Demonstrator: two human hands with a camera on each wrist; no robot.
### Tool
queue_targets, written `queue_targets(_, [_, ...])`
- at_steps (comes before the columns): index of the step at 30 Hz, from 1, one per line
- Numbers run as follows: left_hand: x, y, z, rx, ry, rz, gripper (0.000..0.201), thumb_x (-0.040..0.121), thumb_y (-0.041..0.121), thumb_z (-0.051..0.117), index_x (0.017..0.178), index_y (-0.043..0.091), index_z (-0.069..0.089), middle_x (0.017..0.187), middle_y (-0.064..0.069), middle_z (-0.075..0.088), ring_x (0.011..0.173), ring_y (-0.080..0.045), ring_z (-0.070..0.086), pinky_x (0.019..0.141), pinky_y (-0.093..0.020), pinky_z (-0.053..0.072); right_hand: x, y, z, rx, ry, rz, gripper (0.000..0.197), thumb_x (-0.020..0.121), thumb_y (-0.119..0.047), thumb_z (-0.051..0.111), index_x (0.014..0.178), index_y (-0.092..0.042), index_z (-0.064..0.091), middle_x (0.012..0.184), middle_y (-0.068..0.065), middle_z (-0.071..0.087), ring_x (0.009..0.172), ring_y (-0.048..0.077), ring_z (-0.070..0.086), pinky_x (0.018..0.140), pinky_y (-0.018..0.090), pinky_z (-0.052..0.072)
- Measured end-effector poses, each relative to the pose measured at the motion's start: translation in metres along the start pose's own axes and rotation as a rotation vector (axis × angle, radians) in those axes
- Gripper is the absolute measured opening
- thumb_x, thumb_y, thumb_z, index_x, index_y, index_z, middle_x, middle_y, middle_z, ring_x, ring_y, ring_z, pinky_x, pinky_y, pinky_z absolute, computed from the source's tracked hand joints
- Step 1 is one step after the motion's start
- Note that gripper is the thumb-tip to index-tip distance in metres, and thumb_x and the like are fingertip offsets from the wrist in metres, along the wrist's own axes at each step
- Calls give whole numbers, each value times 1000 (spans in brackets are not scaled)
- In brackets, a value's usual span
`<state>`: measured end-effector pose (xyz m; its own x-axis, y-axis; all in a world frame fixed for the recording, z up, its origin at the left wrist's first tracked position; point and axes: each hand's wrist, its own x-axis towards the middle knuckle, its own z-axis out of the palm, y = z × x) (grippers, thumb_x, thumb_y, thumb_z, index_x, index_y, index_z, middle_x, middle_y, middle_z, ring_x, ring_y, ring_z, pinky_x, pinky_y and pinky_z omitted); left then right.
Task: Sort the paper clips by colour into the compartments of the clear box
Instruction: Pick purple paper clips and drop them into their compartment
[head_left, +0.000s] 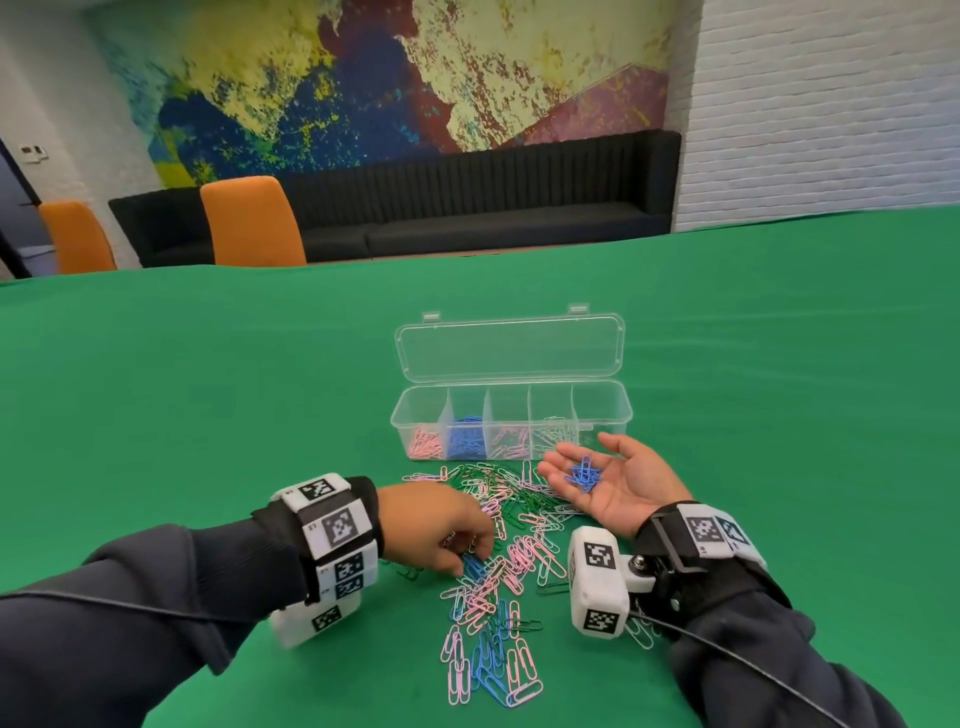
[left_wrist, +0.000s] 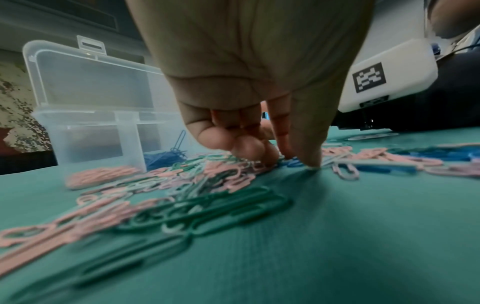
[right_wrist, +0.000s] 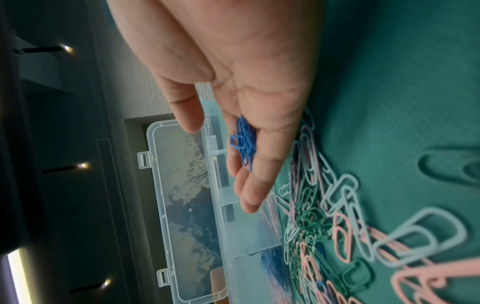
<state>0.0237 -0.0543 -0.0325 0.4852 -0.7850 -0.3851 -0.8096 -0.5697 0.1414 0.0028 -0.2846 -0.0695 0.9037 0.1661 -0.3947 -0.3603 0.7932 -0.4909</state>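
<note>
A clear box (head_left: 605, 415) stands open mid-table, its lid (head_left: 509, 345) tilted back. Its compartments from the left hold pink, blue, pink and white clips; the rightmost looks bare. In front of it lies a mixed pile of paper clips (head_left: 519, 525) in pink, green, blue and white. My left hand (head_left: 470, 558) is palm down on the pile, thumb and forefinger pinching a blue clip (left_wrist: 294, 163) against the cloth. My right hand (head_left: 576, 457) lies palm up beside the box, fingers relaxed, with several blue clips (head_left: 586, 474) resting in it (right_wrist: 244, 142).
Green cloth (head_left: 208, 415) covers the whole table. More clips trail toward me (head_left: 488, 665). The white wrist camera housing (head_left: 597, 587) sits low over the clips near my right forearm. Two orange chairs (head_left: 249, 221) and a black bench (head_left: 467, 197) stand beyond the far edge.
</note>
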Motion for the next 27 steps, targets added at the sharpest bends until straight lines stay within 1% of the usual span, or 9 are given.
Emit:
queue_targets(8, [14,10,0,75,46,2,16,88,21,60,100,10,61,103,-6,57,78,-13,45,68,-22,30,-1,2,2,-28,-6,-11,42,97,-26,35,103,10,56,97,26,64,74,37,69,66,40,57])
queue_targets(12, [18,11,-2,188,88,18,18,93,21,50,101,10,61,105,-7,58,90,-21,54,72,-25,35,0,2,1,-20,-12,-19,42,97,-26,35,102,10,56,91,27,66,73,38,69,65,41,57])
queue_targets(14, [19,11,-4,186,122,12,18,93,20,48,99,10,61,102,-5,58,86,-19,52,75,-28,40,-1,2,2,-26,-10,-20,42,97,-25,35,102,10,57,90,27,66,72,37,70,64,41,57])
queue_targets(16, [20,11,-9,115,197,10,15,92,19,49,95,11,61,95,-1,58,78,-12,48,74,-24,41,-1,2,2,-31,-8,-20,42,97,-26,35,102,10,57,90,27,66,72,37,70,64,41,57])
queue_targets(19, [24,15,-25,-22,376,6,14,92,19,53,93,11,65,88,2,59,75,-9,47,69,-16,36,-1,3,3,-40,-4,-8,43,97,-26,35,102,10,57,89,27,66,70,37,70,62,41,57])
queue_targets(21, [30,22,-35,-105,545,-1,13,91,16,57,96,9,66,89,-1,62,70,-6,46,63,-10,32,-2,4,5,-47,-11,28,44,97,-26,35,103,12,56,90,28,65,69,39,69,59,42,57])
queue_targets(23, [37,29,-42,-183,694,-4,18,89,14,59,105,9,65,89,3,59,64,0,43,62,-8,32,-3,6,6,-42,-34,74,45,96,-26,36,102,14,56,93,32,64,71,43,68,62,46,56])
queue_targets(25, [42,34,-43,-242,734,-12,28,88,14,61,116,10,61,93,4,56,63,-5,45,66,-15,36,-3,7,7,-19,-55,101,47,96,-26,37,101,16,56,96,35,62,73,46,67,67,49,54])
queue_targets(27, [45,33,-39,-237,700,-36,30,88,14,60,118,12,60,95,4,56,63,-6,46,65,-17,36,-4,6,6,-2,-60,100,47,96,-27,36,103,16,54,98,35,61,72,46,67,66,48,55])
